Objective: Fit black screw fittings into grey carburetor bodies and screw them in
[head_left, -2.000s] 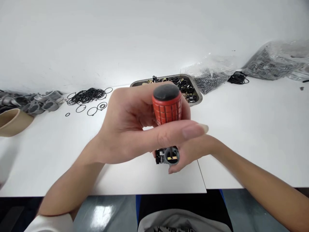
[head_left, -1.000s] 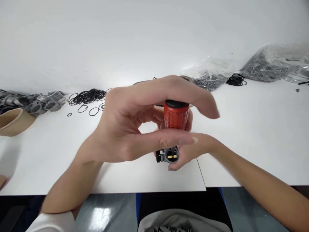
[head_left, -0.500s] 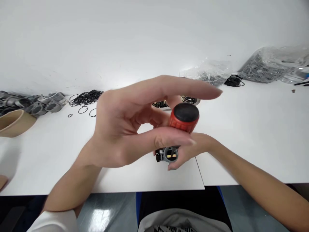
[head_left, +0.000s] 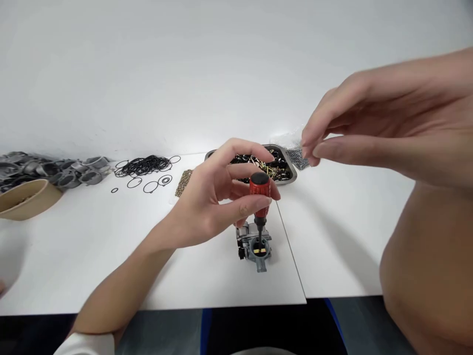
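My left hand (head_left: pixel 214 197) grips a screwdriver (head_left: pixel 260 190) by its red handle with a black cap, between thumb and fingers. The screwdriver stands nearly upright, its shaft reaching down into the round bore of a grey metal carburetor (head_left: pixel 261 266). A brass-coloured strip shows across the dark inside of that bore. The carburetor rests on the white table with no other hand seen on it. Raised high at the right and close to the camera, my right hand (head_left: pixel 377 123) has thumb and fingertips pinched together. Anything between those fingertips is hidden.
Behind the left hand sits a metal tray (head_left: pixel 291 177) of small dark and brass parts. Brass pieces (head_left: pixel 183 182) lie beside it. Black rubber rings (head_left: pixel 142 166), grey metal castings (head_left: pixel 90 170) and a beige bowl (head_left: pixel 33 202) are at the left. A plastic bag (head_left: pixel 295 155) stands behind the tray.
My right hand has left the carburetor and risen to the upper right, fingers now pinched. The left hand, still on the screwdriver, appears lower and farther from the camera.
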Demonstrator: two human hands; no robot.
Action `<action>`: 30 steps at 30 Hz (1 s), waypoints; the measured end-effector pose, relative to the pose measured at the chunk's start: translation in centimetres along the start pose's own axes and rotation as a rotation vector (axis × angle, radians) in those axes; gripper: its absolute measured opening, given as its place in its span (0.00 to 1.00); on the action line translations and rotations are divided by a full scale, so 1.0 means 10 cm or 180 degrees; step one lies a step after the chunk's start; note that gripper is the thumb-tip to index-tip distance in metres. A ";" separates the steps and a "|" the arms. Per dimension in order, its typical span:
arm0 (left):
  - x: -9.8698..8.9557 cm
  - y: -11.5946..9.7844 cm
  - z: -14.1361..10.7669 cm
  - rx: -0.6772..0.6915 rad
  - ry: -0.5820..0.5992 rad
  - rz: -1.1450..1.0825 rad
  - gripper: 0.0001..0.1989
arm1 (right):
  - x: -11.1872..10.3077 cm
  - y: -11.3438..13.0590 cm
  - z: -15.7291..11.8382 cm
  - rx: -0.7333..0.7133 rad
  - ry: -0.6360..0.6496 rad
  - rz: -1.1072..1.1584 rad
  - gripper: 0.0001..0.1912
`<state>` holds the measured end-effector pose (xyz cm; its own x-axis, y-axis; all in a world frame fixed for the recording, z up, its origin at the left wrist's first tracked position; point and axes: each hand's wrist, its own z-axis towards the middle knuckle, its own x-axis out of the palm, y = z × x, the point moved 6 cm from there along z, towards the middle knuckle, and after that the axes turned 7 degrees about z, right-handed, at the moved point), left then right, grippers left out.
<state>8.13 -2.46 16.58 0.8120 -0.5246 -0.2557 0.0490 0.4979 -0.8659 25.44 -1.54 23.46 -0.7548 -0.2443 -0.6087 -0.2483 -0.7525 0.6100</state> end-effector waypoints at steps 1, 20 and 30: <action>0.00 0.00 -0.01 0.0006 0.0046 -0.0030 0.21 | 0.02 0.10 0.02 -0.0129 0.0002 -0.0046 0.05; 0.04 -0.09 0.00 0.0176 -0.0052 -0.0046 0.34 | 0.57 0.09 0.14 0.0233 0.0446 -0.0435 0.09; 0.00 -0.05 -0.04 0.0188 -0.0003 -0.0202 0.30 | 0.37 0.30 0.11 0.0196 0.0690 -0.0476 0.09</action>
<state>7.88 -2.98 16.86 0.8067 -0.5558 -0.2007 0.1347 0.5036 -0.8534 21.27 -4.07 23.63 -0.5610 -0.2635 -0.7848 -0.3888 -0.7531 0.5308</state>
